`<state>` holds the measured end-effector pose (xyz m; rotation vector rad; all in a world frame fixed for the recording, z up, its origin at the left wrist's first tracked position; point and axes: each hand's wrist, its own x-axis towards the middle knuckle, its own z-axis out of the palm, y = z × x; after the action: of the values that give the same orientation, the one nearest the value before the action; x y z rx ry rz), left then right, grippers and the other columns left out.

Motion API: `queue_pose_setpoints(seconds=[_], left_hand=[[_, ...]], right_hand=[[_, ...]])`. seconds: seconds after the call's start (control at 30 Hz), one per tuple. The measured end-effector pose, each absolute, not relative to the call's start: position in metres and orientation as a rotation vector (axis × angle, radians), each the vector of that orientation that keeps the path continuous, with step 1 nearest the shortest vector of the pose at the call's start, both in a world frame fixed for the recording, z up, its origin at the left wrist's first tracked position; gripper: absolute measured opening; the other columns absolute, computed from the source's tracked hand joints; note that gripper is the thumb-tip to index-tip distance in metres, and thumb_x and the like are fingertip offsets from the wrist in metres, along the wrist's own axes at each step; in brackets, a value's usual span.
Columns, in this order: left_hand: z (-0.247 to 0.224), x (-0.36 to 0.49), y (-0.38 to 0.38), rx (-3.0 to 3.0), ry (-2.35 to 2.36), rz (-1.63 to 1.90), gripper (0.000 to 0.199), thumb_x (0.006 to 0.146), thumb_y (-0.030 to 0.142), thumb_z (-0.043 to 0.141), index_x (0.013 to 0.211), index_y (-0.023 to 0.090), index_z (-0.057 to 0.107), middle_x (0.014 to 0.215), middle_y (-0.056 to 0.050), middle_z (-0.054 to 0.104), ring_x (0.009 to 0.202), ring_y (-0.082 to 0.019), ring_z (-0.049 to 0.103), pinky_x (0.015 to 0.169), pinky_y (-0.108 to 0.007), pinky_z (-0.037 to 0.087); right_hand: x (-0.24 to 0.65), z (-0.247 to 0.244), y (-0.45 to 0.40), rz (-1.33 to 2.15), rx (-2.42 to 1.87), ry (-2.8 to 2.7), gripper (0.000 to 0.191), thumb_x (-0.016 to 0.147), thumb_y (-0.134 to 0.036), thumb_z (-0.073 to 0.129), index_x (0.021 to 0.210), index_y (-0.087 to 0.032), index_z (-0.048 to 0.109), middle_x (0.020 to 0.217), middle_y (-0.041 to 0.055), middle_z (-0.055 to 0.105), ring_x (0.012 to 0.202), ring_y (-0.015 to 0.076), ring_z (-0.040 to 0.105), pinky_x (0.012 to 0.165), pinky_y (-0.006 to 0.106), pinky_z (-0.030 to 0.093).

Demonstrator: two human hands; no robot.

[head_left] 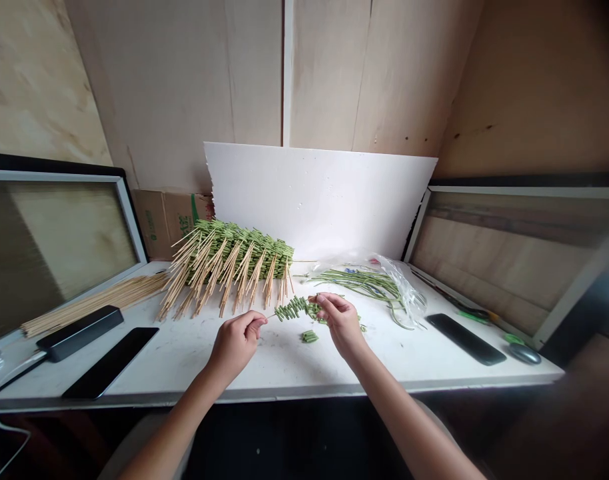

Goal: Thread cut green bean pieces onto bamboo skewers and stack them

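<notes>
A thin bamboo skewer threaded with a row of short green stem pieces [291, 309], like cut garlic scapes, is held level between my hands above the table. My left hand [239, 339] is closed in a pinch on the skewer's bare left end. At the row's right end, the thumb and fingers of my right hand [340, 321] pinch closed; the exact grip point is small and partly hidden. Loose cut pieces [314, 311] lie behind and beneath my right hand, partly covered. A small cluster of cut pieces [309, 337] rests nearer the table's front.
A tall stack of filled skewers [234, 257] stands at back left, sticks outward. Bare skewers [99, 301], a black box [80, 331] and a phone [112, 363] lie left. Long green stems [357, 283] in clear plastic, a dark flat object [465, 339] and a mouse [524, 353] lie right.
</notes>
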<state>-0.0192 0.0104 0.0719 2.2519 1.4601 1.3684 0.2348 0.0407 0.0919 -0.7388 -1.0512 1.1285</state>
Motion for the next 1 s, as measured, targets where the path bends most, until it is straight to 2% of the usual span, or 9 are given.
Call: queue_pose_setpoints(seconds=[0.3,0.47,0.57,0.73,0.87,1.0], left_hand=[[0.0723,-0.0197,0.0088,2.294,1.486,1.369,0.023,0.096,0.019,0.05,0.086,0.02,0.071,0.066,0.0,0.067,0.06,-0.015,0.062,0.063,-0.024,0.044],[0.0731,-0.0185,0.0072,2.315,1.49,1.374,0.025,0.097,0.021,0.049,0.087,0.021,0.072,0.065,-0.001,0.067,0.059,-0.016,0.061,0.063,-0.025,0.044],[0.0739,-0.0167,0.0067,2.308,1.484,1.403,0.026,0.099,0.023,0.048,0.088,0.02,0.071,0.065,-0.001,0.066,0.059,-0.016,0.061,0.062,-0.025,0.044],[0.0738,-0.0149,0.0072,2.299,1.498,1.417,0.026,0.1,0.025,0.048,0.088,0.02,0.071,0.065,0.0,0.066,0.058,-0.016,0.061,0.062,-0.025,0.044],[0.0724,-0.0151,0.0071,2.299,1.513,1.416,0.025,0.099,0.023,0.049,0.087,0.021,0.071,0.064,0.0,0.065,0.057,-0.015,0.061,0.062,-0.024,0.043],[0.0705,-0.0151,0.007,2.307,1.534,1.422,0.023,0.095,0.017,0.05,0.086,0.021,0.071,0.065,0.0,0.068,0.059,-0.016,0.063,0.062,-0.024,0.044]], right_hand=[[0.2364,0.0902,0.0396,1.064,-0.757,-1.143,0.022,0.075,-0.043,0.087,0.084,-0.024,0.082,0.094,0.0088,0.081,0.094,0.0273,0.071,0.066,0.033,0.051],[0.2361,0.095,0.0363,1.08,-0.757,-1.152,0.024,0.074,-0.045,0.087,0.087,-0.024,0.082,0.099,0.0098,0.081,0.101,0.03,0.072,0.071,0.036,0.055],[0.2355,0.0958,0.0358,1.099,-0.745,-1.138,0.026,0.076,-0.047,0.086,0.088,-0.024,0.082,0.099,0.0098,0.081,0.098,0.0286,0.072,0.071,0.035,0.055],[0.2339,0.0927,0.038,1.122,-0.731,-1.096,0.025,0.076,-0.046,0.086,0.086,-0.024,0.082,0.099,0.0081,0.08,0.081,0.0221,0.068,0.068,0.034,0.052],[0.2328,0.0896,0.0395,1.11,-0.742,-1.092,0.022,0.078,-0.045,0.084,0.084,-0.024,0.082,0.109,0.0071,0.078,0.077,0.0187,0.066,0.069,0.034,0.052],[0.231,0.0881,0.0383,1.097,-0.738,-1.116,0.021,0.079,-0.043,0.084,0.085,-0.024,0.082,0.103,0.0077,0.079,0.078,0.0199,0.066,0.069,0.034,0.053]])
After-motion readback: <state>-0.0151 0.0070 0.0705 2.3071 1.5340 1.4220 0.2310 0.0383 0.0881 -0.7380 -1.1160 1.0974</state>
